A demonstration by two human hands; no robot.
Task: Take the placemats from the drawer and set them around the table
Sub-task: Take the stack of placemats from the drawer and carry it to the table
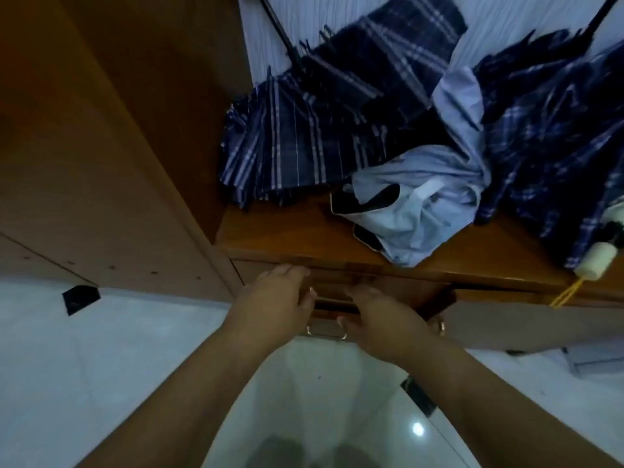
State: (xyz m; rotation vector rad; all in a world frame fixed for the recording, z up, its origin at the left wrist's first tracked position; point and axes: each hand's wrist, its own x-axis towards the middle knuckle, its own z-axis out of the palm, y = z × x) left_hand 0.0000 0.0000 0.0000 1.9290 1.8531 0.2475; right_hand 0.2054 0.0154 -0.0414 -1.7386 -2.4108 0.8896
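Note:
A wooden drawer (pixel 398 288) sits under the cabinet top, with a metal handle (pixel 326 334) on its front and a dark gap above the handle. My left hand (pixel 273 298) lies on the drawer's left part, its fingers straight and reaching to the top edge. My right hand (pixel 381 319) is beside it over the drawer front. Its fingertips point into the dark gap and are blurred, so its grip is unclear. A ring (pixel 441 327) shows on one of its fingers. No placemats are in view.
On the cabinet top (pixel 287 234) lie plaid blue cloths (pixel 304 143), a pale blue shirt (pixel 415 204), two phones (pixel 366 238) and a folded plaid umbrella (pixel 574 184) with a cream handle. A tall wooden panel (pixel 111 146) stands at the left. White glossy floor tiles (pixel 101 366) lie below.

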